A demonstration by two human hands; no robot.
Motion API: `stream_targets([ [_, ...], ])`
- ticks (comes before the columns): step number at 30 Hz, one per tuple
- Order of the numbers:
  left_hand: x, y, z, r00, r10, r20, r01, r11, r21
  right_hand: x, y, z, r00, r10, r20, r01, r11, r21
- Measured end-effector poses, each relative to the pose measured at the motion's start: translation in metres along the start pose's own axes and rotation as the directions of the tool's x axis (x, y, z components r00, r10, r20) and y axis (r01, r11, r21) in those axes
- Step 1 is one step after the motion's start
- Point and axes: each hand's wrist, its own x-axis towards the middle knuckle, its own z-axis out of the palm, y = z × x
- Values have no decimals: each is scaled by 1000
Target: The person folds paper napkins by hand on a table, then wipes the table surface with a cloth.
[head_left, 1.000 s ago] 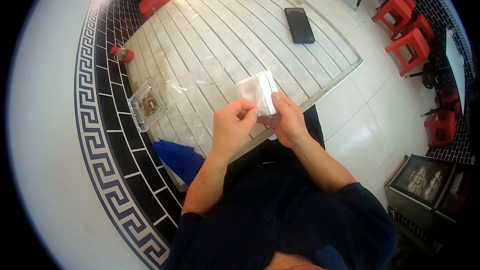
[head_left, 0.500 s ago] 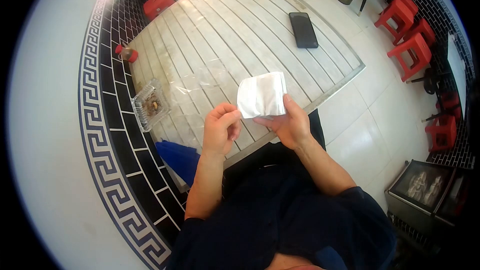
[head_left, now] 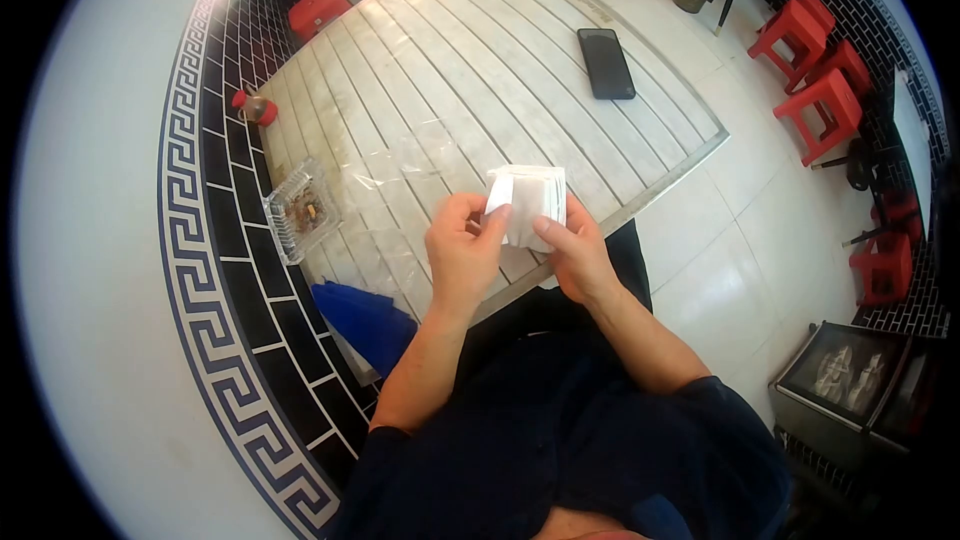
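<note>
A small stack of folded white tissues [head_left: 527,202] is held up above the near edge of the slatted table [head_left: 480,70]. My right hand [head_left: 580,252] grips its right side, with the thumb on top of the white layers. My left hand [head_left: 465,248] pinches the left side, its thumb on the front and its fingers curled behind. Thin clear plastic [head_left: 385,162] lies on the table to the left of the hands.
A black phone [head_left: 606,64] lies toward the far right. Along the left edge are a red-capped bottle [head_left: 255,108], a clear ashtray [head_left: 302,211] with scraps in it, and a blue cloth [head_left: 365,325]. Red stools [head_left: 822,112] stand on the floor at right.
My left hand has moved right and taken hold of the stack's left side. My right thumb has come onto the top. The stack is turned and looks narrower, with layers showing.
</note>
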Motion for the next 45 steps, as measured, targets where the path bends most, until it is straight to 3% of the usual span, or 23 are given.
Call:
stream_targets([
  [2,-2,6,0,988,20,152,-12,998,-56,2,3,-1,999,14,-31,-12,999,49],
  [5,0,0,3,991,-87,105,104,980,-169,4,0,0,997,46,-69,-36,988,147],
  [9,6,-10,-3,1000,-6,12,7,997,-81,6,1,-2,995,73,-74,-55,972,226],
  [12,8,-14,-5,996,10,93,9,981,-195,8,6,-9,996,88,-25,-82,976,200],
  [14,5,-8,-6,929,-124,350,286,839,-462,8,8,-10,996,91,-27,-86,987,133],
  [17,4,-8,-10,902,-215,375,349,874,-337,6,5,-4,997,61,-52,-58,996,64],
  [19,2,-8,-10,899,-241,366,377,852,-364,5,0,-3,997,30,-71,-26,998,63],
  [21,1,-10,-10,895,-266,357,402,828,-391,3,-4,-9,987,133,-87,-132,991,11],
  [24,0,-10,-7,940,-184,286,284,887,-365,2,3,-13,990,143,-6,-143,990,15],
  [26,-1,0,-5,975,-145,167,134,988,71,1,4,-10,991,136,-5,-136,990,-23],
  [30,-1,-1,-7,973,-137,187,128,990,55,4,4,-12,983,171,-66,-171,985,7],
  [34,5,-10,-15,930,-148,336,175,983,-52,4,-2,-13,980,199,-27,-198,979,41],
  [39,10,-18,-21,885,-114,451,190,974,-127,7,-6,-18,956,292,-6,-291,952,-94],
  [41,11,-16,-22,846,-191,498,302,941,-152,9,-4,-21,955,296,5,-294,951,-99],
  [45,11,-6,-22,816,-254,519,372,918,-137,10,-8,-20,951,308,34,-301,944,-135],
])
